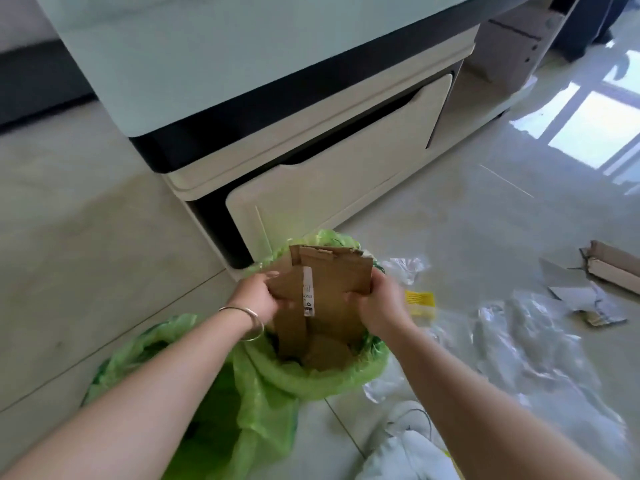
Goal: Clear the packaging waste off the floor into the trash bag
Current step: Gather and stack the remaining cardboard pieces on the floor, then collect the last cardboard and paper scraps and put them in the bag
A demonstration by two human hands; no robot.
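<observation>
- Flattened brown cardboard (325,289) standing upright in the mouth of the green trash bag (311,379); lower end already inside, upper half projecting above the rim.
- Left hand (258,296) curled round the cardboard's left edge, fingers wrapped onto the front face, a metal bangle (247,322) at the wrist.
- Right hand (379,306) clamped on the right edge, fingers and thumb folded over the sheet. Two-sided hold judged necessary: stiff, wide stack, narrow soft opening, so pressed in from both edges to keep it folded and guide it downward.
- Bag slumped on the tiled floor (104,237), just in front of a cream drawer unit (329,174); rim rolled outward, presumably to keep the mouth open without a holder.
- Bag near full with cardboard; downward push likely to meet resistance, thin film at risk of tearing on corners.
- Waste still on the floor to the right: crumpled clear plastic film (540,341), a yellow-printed packet (419,301) just beside the bag, torn card scraps (585,299), a long cardboard piece (613,268) well apart near the frame edge.
- White plastic wrapping (408,452) near the lower edge, contents indistinct.
- Assessment: task partly done; cardboard insertion in hand, plastic collection outstanding.
</observation>
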